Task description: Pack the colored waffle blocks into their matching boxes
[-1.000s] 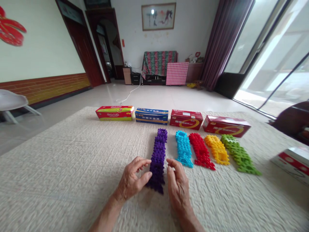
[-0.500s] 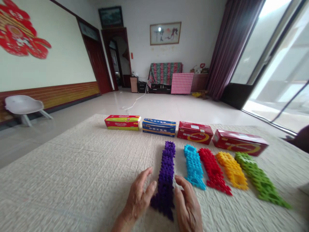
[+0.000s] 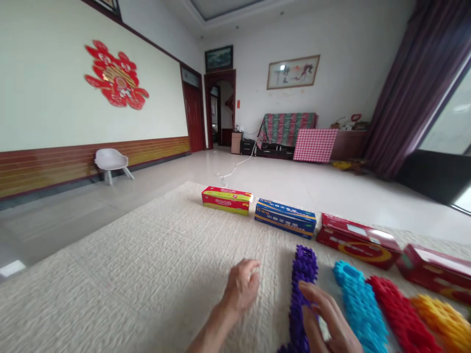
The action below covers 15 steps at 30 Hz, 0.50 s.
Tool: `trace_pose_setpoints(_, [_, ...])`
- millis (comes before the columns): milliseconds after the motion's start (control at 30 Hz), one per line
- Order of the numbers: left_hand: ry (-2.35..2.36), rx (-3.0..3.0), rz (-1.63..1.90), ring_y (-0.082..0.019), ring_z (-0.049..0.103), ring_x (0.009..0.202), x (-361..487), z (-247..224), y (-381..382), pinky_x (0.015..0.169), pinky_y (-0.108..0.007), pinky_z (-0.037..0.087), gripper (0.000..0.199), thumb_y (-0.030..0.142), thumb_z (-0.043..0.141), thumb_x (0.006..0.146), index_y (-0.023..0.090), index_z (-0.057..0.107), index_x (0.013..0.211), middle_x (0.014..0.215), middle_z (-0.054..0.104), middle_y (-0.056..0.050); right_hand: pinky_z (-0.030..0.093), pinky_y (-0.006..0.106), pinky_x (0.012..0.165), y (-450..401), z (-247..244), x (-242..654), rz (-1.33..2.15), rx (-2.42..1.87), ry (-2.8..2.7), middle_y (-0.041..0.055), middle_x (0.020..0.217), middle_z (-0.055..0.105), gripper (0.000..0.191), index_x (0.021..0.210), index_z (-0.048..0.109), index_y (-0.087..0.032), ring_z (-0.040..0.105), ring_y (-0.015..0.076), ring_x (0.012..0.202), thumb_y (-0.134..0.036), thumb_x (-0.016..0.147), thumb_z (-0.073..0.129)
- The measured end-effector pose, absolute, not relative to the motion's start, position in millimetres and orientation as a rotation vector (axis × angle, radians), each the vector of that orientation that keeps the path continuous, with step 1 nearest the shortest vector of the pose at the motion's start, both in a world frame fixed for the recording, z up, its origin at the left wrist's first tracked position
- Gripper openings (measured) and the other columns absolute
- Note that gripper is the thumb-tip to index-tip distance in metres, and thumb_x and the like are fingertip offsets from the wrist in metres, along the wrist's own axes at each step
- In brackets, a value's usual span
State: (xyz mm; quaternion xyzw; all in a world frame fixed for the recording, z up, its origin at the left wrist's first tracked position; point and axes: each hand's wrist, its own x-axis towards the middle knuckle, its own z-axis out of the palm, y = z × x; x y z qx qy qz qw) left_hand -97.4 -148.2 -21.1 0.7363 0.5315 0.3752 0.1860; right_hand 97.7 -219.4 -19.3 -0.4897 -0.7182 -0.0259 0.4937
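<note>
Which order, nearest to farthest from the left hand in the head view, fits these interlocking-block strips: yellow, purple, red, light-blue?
1. Purple strip: first on the left hand's right.
2. Light-blue strip: right of purple.
3. Red strip: right of light-blue.
4. Yellow strip: right of red.

Cream, wrinkle-textured surface (image 3: 147, 274) carried a row of boxes along its far side — red-and-yellow box (image 3: 227, 200), blue box (image 3: 285, 217), dark red box (image 3: 356, 240), second dark red box (image 3: 437, 270). Nearer, side by side from left, lay knobbly plastic strips — purple strip (image 3: 304, 262), light-blue strip (image 3: 362, 304), red strip (image 3: 401, 314), yellow strip (image 3: 443, 321).
</note>
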Motion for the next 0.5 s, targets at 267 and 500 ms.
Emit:
trace_pose_setpoints(267, [1.846, 2.190, 1.004, -0.025, 0.040, 0.135, -175.7, 34.3, 0.9, 0.110, -0.036, 0.035, 0.059, 0.005, 0.045, 0.081, 0.014, 0.041, 0.139, 0.145, 0.042, -0.015, 0.048, 0.044, 0.096, -52.4, 20.2, 7.1, 0.037, -1.087, -2.065, 0.0154, 0.123, 0.060, 0.044, 0.115, 0.056, -0.013, 0.059, 0.0249, 0.114, -0.009, 0.073, 0.044])
trace_pose_setpoints(500, [1.957, 2.271, 0.659, -0.031, 0.048, 0.126, -180.1, 23.9, 59.0, 0.100, -0.040, 0.041, 0.065, 0.004, 0.052, 0.078, 0.021, 0.040, 0.140, 0.150, 0.033, -0.013, 0.045, 0.045, 0.098, 27.5, 6.2, -10.4, 0.071, -1.192, -2.112, 0.0182, 0.131, 0.054, 0.055, 0.119, 0.055, -0.011, 0.057, 0.0293, 0.114, -0.005, 0.065, 0.050])
